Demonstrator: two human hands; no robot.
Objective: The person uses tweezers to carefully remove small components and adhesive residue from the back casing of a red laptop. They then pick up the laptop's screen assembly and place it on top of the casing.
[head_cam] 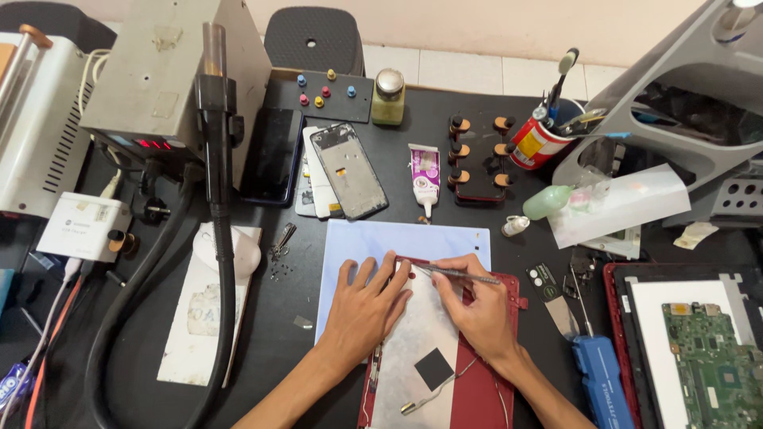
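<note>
Black bench (445, 119), crowded. Left hand (362, 310) lies flat, fingers (395, 276) spread wide, pressing the silver-backed panel (417, 349) in its red frame (481, 397) against the pale blue mat (358, 238). Right hand (477, 306) has its fingers pinched narrow on metal tweezers (457, 274), tip at the panel's top edge, just beyond the left fingertips. Step in hand looks like picking or prying along that edge. Next move likely needs a steady hold-down and a light, shallow lift. Blue-handled tool (600, 377) lies right of the wrist.
</note>
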